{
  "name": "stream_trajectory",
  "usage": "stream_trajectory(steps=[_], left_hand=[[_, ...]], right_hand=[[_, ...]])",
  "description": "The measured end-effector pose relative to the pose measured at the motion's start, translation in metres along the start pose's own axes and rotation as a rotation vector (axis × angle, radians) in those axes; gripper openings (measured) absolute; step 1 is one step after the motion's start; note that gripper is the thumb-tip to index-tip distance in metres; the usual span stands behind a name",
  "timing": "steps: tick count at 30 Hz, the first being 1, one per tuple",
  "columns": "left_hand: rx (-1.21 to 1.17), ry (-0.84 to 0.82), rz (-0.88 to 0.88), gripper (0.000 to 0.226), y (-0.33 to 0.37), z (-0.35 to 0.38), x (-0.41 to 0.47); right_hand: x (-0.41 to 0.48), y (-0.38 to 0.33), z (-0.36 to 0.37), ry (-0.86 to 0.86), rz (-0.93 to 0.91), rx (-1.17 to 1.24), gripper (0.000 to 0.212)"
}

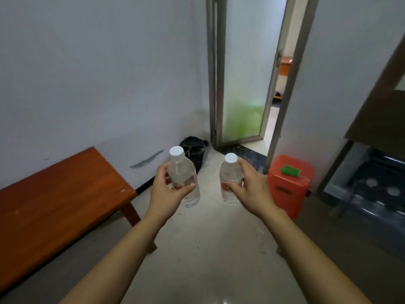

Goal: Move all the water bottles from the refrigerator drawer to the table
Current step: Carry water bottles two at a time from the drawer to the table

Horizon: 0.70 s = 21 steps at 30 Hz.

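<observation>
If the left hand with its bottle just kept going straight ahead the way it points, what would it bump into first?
Probably the black bag on the floor in the corner. The left hand and its water bottle point toward it, then the white wall behind. Depth is hard to judge from this one view.

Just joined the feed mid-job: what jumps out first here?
Two clear water bottles with white caps, held upright at centre: one in the left hand, bottle, one in the right hand, bottle. A wooden table stands low left against the wall; an orange stool stands right.
</observation>
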State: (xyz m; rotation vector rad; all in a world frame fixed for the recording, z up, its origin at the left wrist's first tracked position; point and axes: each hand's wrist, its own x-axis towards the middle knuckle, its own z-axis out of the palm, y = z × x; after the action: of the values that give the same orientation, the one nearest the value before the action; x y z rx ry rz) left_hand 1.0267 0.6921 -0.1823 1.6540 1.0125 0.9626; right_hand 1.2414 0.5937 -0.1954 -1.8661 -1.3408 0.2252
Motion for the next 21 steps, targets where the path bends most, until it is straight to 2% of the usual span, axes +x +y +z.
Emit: stream_trajectory(steps=[5,12,21], left_hand=[[0.001,0.193,-0.028,0.064,-0.044,-0.162,0.002],[0.041,0.389,-0.119,0.072,-0.093,-0.363,0.012],[0.078,0.632,-0.167,0.08,-0.163,-0.518,0.039]], right_hand=[[0.025,-0.102,0.129,-0.068,-0.093,0.028,0.065],[0.056,-0.241,0.297,-0.199,-0.189,0.174,0.065],[0.108,-0.35,0.469,-0.396,-0.32,0.243,0.066]])
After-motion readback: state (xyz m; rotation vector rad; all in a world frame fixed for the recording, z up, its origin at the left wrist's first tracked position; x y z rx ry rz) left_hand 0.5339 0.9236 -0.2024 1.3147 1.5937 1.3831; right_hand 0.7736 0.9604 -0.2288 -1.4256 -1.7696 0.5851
